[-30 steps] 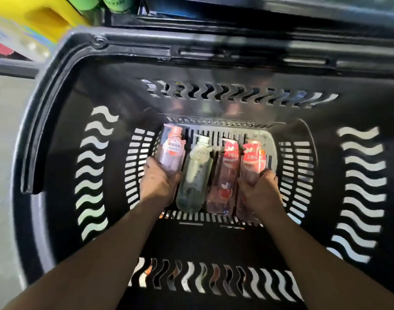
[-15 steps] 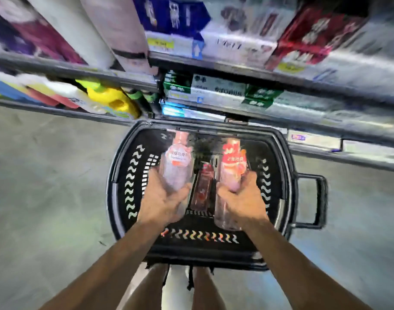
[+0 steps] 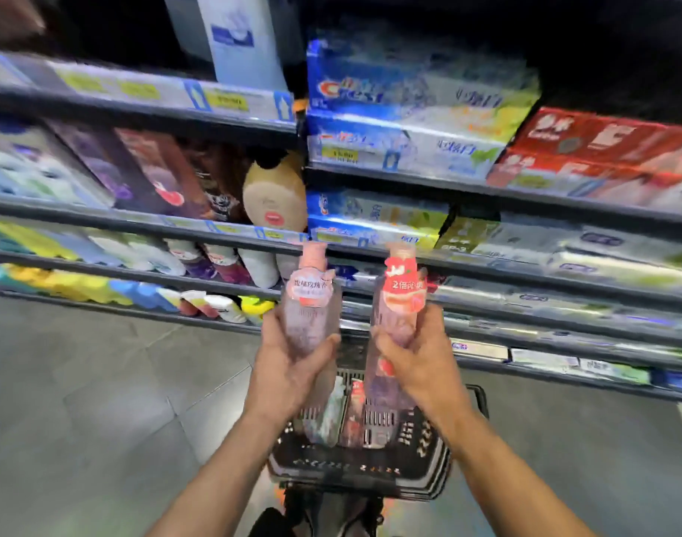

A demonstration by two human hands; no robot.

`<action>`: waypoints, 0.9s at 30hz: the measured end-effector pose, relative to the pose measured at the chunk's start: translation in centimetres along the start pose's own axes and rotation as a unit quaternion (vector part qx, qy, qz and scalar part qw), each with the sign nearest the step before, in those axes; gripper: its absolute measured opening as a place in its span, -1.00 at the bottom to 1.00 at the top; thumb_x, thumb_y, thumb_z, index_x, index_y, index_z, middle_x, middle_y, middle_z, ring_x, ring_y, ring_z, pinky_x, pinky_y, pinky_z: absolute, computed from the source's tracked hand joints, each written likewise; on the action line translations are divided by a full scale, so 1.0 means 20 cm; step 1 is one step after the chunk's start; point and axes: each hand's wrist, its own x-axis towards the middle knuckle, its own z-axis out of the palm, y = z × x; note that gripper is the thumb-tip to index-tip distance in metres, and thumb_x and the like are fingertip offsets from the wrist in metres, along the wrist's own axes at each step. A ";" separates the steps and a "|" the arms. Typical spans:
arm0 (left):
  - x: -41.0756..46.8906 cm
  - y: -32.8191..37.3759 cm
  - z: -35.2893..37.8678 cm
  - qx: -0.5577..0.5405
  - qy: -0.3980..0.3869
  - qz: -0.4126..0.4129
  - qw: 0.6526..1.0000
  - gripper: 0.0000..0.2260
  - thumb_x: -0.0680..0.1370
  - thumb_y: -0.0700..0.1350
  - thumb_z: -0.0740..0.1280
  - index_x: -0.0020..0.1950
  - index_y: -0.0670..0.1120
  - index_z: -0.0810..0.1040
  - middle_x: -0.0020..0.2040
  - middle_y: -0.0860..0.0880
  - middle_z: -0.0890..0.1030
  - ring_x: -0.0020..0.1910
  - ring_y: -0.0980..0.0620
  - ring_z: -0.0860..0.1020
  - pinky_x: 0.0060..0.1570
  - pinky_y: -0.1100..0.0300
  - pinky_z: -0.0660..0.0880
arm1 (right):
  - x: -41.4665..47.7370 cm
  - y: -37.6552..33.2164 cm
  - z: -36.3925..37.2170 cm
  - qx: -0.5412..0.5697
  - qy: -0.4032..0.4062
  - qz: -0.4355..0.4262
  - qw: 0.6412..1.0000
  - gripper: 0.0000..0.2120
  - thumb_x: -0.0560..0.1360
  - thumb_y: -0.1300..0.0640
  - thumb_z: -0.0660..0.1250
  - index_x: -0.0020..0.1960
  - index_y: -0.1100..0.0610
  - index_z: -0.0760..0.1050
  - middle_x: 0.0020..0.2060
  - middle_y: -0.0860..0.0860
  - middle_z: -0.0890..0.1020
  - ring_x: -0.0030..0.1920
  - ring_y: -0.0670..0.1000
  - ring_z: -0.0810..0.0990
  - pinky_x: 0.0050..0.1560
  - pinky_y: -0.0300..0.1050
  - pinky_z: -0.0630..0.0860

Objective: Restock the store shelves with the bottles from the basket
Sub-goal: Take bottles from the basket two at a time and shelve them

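Pink-tinted clear plastic marked both items being carried. The left hand (image 3: pixel 289 366) was wrapped round the lower body of a tall clear pink pump bottle (image 3: pixel 310 304) with a pale pink cap and a rosy label, its thumb across the front. The right hand (image 3: pixel 417 362) gripped in the same way a matching clear red-labelled bottle (image 3: pixel 399 300) topped with a reddish cap. Each bottle stood roughly upright with its label toward the person. Holding them low on the body probably kept the caps free and the fronts readable, ready to be set down face-out. They were held side by side but apart, above the black plastic basket (image 3: pixel 355 478) on the grey tiled floor (image 3: pixel 99 381), and just in front of the lower metal shelves (image 3: pixel 525 205). Two more bottles lay in the basket, a pale one (image 3: pixel 331 410) and a red one (image 3: pixel 355 401), so the restocking looked only partly done. The shelves ahead carried blue and white toothpaste boxes (image 3: pixel 409 91) on the right. Tall bottles and packs stood on the left, blurred by motion. Which gap the pair was meant for could not be told, though the bottle section to the left seemed the likelier home.
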 end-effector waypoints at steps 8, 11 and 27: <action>-0.11 0.61 -0.34 0.003 0.061 0.143 0.988 -0.46 0.39 -0.03 0.61 0.18 -0.06 0.35 0.01 0.16 0.55 -0.10 0.45 0.53 -0.12 0.53 0.39 | -0.20 -0.71 -0.10 -0.020 0.037 -0.153 0.987 -0.58 0.48 0.14 0.53 0.16 0.07 0.33 -0.07 -0.13 0.62 -0.23 -0.36 0.58 -0.22 -0.41 0.44; -0.14 0.80 -0.46 0.013 0.106 0.185 0.977 -0.44 0.40 -0.06 0.60 0.23 -0.03 0.33 0.03 0.24 0.51 -0.06 0.50 0.50 -0.08 0.56 0.38 | -0.26 -0.90 -0.12 -0.011 0.034 -0.197 0.980 -0.54 0.47 0.11 0.54 0.20 0.05 0.34 -0.01 -0.14 0.64 -0.13 -0.29 0.62 -0.10 -0.30 0.53; -0.56 1.45 -0.64 0.009 0.227 0.259 0.939 -0.42 0.43 -0.04 0.57 0.30 -0.10 0.32 0.11 0.16 0.51 -0.03 0.51 0.50 -0.17 0.59 0.39 | -0.53 -1.55 -0.38 0.036 -0.048 -0.335 0.940 -0.44 0.39 -0.02 0.59 0.22 -0.05 0.32 0.03 -0.20 0.63 -0.03 -0.27 0.63 0.00 -0.18 0.56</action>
